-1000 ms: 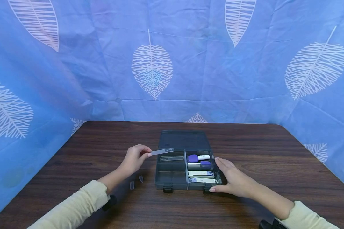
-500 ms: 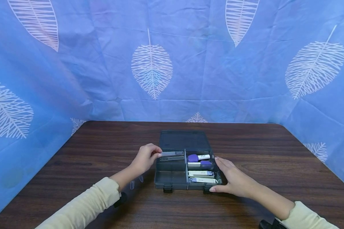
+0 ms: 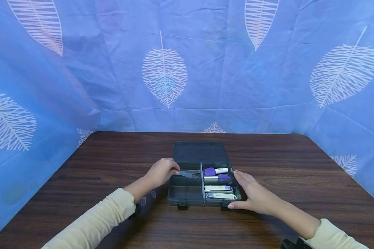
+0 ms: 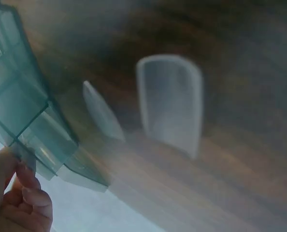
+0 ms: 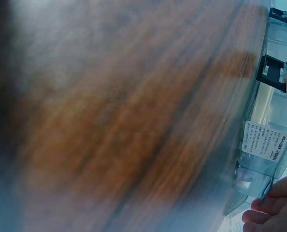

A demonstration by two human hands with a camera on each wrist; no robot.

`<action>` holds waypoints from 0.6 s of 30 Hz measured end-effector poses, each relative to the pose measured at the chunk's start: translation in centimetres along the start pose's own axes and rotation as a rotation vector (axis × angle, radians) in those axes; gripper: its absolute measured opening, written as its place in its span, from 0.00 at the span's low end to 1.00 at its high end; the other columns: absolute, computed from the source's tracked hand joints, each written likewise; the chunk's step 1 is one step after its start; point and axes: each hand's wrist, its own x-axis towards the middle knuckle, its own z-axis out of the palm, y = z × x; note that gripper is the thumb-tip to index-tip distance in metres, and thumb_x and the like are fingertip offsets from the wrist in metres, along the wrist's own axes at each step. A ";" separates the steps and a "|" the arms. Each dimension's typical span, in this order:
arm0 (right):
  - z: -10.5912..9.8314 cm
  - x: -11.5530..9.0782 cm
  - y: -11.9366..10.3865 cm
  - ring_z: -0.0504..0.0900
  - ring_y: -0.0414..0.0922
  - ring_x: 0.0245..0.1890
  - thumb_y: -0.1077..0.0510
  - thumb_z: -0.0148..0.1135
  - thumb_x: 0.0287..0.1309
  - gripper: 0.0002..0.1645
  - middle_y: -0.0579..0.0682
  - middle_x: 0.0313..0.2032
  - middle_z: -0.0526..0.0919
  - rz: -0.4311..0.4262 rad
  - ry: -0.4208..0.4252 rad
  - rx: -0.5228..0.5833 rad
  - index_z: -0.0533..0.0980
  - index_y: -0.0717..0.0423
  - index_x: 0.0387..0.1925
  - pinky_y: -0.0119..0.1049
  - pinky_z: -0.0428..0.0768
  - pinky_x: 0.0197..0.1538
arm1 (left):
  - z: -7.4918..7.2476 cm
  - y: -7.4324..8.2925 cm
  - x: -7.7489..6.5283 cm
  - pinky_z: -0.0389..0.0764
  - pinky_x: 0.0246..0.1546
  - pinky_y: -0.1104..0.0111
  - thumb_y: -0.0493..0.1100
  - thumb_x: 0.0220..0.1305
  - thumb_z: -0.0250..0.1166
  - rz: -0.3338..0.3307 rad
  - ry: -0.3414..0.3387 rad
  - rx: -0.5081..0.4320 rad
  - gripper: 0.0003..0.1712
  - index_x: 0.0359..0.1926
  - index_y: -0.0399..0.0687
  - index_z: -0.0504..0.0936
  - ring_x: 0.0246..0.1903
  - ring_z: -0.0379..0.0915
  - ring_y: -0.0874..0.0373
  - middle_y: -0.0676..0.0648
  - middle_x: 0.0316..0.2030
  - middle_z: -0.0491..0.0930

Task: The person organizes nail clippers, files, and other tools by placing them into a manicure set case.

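Observation:
My left hand [image 3: 163, 171] pinches one end of a thin translucent strip that looks like a glass nail file [image 3: 186, 174]. The nail file slants into the back left compartment of a dark see-through box [image 3: 187, 201], overlapping a second such file [image 3: 194, 171] there. My right hand [image 3: 257, 193] grips the box's right end, its thumb at the front latch [image 5: 273, 73] and its fingers round the side. In the right compartments lie a purple-and-white bottle-like item [image 3: 210, 172], a similar one [image 3: 224, 180], and two white nail clippers [image 3: 218, 188].
The box's lid [image 3: 201, 152] lies back, open. Left of the box, two small clear nail-shaped pieces lie on the wooden table [image 3: 112, 152]: a wide one [image 4: 171, 101] and a narrow one [image 4: 103, 112]. A blue leaf-print cloth [image 3: 205, 86] hangs behind the table.
My left hand has moved right and lowered the nail file from above the box's left edge into the back left compartment. The right hand has stayed on the box.

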 end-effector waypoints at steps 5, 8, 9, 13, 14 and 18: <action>0.0 0.0 0.0 0.59 0.66 0.65 0.27 0.62 0.42 0.65 0.69 0.65 0.59 -0.007 0.004 -0.001 0.56 0.72 0.66 0.61 0.66 0.59 | -0.7 0.2 0.9 0.80 0.33 0.67 0.36 0.58 0.64 -0.001 -0.086 0.024 0.05 0.33 0.41 0.86 0.30 0.79 0.57 0.46 0.32 0.84; 0.0 0.0 0.0 0.59 0.66 0.65 0.27 0.62 0.42 0.65 0.70 0.65 0.59 -0.009 0.004 -0.004 0.56 0.72 0.65 0.61 0.66 0.59 | -1.0 0.2 1.5 0.79 0.29 0.69 0.37 0.56 0.66 -0.024 -0.150 0.045 0.04 0.28 0.43 0.86 0.25 0.77 0.62 0.48 0.28 0.84; 0.0 0.0 0.0 0.59 0.66 0.65 0.27 0.62 0.42 0.65 0.70 0.65 0.59 -0.009 0.004 -0.006 0.56 0.72 0.65 0.61 0.66 0.59 | -1.1 0.2 1.7 0.79 0.28 0.69 0.37 0.55 0.66 -0.034 -0.170 0.055 0.04 0.26 0.44 0.86 0.24 0.76 0.62 0.49 0.27 0.84; 0.0 0.0 0.1 0.59 0.66 0.65 0.27 0.62 0.42 0.65 0.70 0.65 0.59 -0.008 0.005 -0.008 0.56 0.72 0.66 0.60 0.66 0.59 | -1.1 0.6 2.3 0.78 0.28 0.69 0.36 0.55 0.66 -0.057 -0.239 0.124 0.08 0.20 0.47 0.84 0.21 0.73 0.64 0.52 0.22 0.82; 0.1 0.0 0.1 0.59 0.65 0.65 0.27 0.62 0.42 0.65 0.69 0.65 0.59 -0.008 0.005 -0.010 0.56 0.72 0.65 0.60 0.66 0.59 | -1.1 0.7 2.3 0.78 0.28 0.68 0.35 0.56 0.66 -0.061 -0.253 0.139 0.09 0.19 0.47 0.84 0.21 0.72 0.63 0.51 0.22 0.82; 0.2 0.1 0.0 0.59 0.65 0.65 0.27 0.62 0.42 0.65 0.69 0.65 0.60 -0.005 0.004 -0.018 0.56 0.72 0.65 0.60 0.66 0.59 | -0.9 1.1 2.5 0.78 0.29 0.69 0.34 0.56 0.66 -0.076 -0.291 0.206 0.10 0.19 0.47 0.83 0.21 0.73 0.63 0.51 0.23 0.81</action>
